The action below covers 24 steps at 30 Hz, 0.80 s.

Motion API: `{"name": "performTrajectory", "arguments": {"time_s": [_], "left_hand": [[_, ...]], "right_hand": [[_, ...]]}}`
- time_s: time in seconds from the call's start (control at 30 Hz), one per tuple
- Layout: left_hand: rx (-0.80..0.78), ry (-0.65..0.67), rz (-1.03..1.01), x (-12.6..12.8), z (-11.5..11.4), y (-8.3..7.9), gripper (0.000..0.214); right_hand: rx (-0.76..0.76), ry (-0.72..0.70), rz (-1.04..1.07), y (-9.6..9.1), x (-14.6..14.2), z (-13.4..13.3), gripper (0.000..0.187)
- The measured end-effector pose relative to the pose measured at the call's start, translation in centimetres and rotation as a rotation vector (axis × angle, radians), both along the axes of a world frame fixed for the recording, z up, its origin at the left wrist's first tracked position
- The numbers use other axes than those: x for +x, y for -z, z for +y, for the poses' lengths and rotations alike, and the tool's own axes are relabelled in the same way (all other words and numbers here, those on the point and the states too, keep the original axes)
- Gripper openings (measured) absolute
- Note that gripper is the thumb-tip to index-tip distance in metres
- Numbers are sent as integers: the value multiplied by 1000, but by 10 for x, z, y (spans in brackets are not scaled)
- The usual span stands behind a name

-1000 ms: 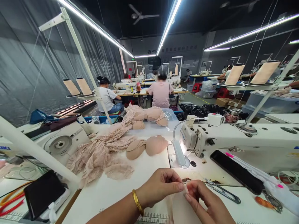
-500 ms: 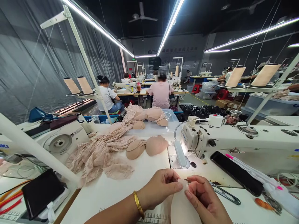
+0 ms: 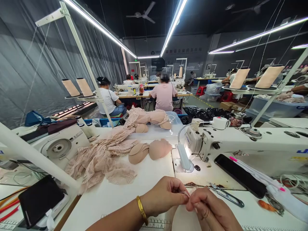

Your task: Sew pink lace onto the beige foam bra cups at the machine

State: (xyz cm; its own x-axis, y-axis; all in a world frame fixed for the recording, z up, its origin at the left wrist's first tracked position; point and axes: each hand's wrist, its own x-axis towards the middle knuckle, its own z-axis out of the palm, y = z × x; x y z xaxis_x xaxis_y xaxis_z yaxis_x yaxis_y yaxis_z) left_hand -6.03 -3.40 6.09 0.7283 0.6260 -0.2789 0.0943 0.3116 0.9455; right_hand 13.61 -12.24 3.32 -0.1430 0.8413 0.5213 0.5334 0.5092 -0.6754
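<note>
A pale beige bra cup [image 3: 184, 220] hangs at the near edge of the table, its upper edge up between my two hands. My left hand [image 3: 166, 195], a gold bangle on the wrist, pinches that edge between thumb and fingers. Close against it, my right hand [image 3: 209, 207] is closed on the same edge with the fingertips curled in. The exact bit of fabric under the fingertips is mostly hidden. Thread snips [image 3: 227, 195] lie just beyond my right hand. Farther off on the table are stacked bra pads [image 3: 139, 153] and a rounded cup [image 3: 160, 149].
A lit sewing machine [image 3: 240, 139] stands at the right, with a black phone [image 3: 238, 175] before it. Beige lace garments [image 3: 101, 160] are heaped on the left. Thread stands rise on both sides. Two co-workers sit ahead, backs turned.
My right hand has turned and its fingers have curled in closer to my left fingertips. The cup hangs slightly lower and further left. The whole view has shifted a little.
</note>
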Motion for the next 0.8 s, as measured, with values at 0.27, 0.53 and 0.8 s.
{"name": "performTrajectory", "arguments": {"time_s": [0.27,0.53,0.8], "left_hand": [[-59,-100,17,0,1,-4,43],[-41,-166,-10,0,3,-3,49],[-33,-140,1,1,1,-4,50]], "right_hand": [[90,372,-135,12,40,9,9],[-191,276,108,5,-17,-9,27],[-253,336,205,4,-31,-2,28]]}}
